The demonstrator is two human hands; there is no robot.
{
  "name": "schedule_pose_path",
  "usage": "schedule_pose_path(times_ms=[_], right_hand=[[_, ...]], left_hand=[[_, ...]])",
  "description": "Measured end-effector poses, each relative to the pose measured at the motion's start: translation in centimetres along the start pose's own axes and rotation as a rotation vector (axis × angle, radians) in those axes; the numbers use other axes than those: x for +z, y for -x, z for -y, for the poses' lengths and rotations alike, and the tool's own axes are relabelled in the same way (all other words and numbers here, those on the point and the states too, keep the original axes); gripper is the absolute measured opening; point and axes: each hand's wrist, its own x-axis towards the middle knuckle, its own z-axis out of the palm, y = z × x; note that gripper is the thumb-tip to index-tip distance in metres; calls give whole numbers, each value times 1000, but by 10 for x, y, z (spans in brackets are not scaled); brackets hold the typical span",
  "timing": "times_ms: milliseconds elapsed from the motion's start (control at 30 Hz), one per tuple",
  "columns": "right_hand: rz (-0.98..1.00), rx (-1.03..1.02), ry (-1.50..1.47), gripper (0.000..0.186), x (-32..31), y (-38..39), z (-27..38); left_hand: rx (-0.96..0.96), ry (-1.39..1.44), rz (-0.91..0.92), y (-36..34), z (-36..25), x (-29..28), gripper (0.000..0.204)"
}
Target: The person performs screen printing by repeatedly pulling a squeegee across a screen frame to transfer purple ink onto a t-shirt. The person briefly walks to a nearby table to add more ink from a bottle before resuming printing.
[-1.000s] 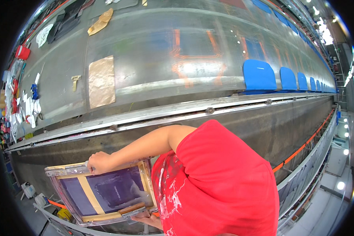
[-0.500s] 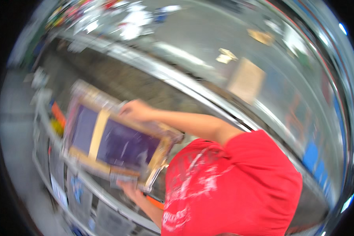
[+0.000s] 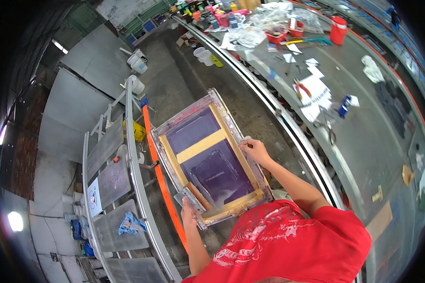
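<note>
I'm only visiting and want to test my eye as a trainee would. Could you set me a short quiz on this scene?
1. What colour is the panel inside the frame: A green, B purple or C white?
2. True or false: the right hand is on the wood-and-metal tool.
3. Where does the blue cloth lie?
Key: 1. B. 2. False: the left hand holds the tool; the right is at the frame's edge. 3. On a grey board of the metal rack, to the person's left.
</note>
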Motion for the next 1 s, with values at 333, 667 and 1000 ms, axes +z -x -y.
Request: schedule_pose_path(times_ms=[333, 667, 1000], right_hand=[[245, -110, 87, 19, 96, -279, 13], [344, -52, -87, 24, 207, -563, 71], [112, -26, -192, 11, 245, -775, 49]], left_hand=[[0, 234, -106, -183, -31, 55, 71], [104, 151, -312, -407, -220, 160, 65], [-7, -48, -255, -670, -377, 244, 95]])
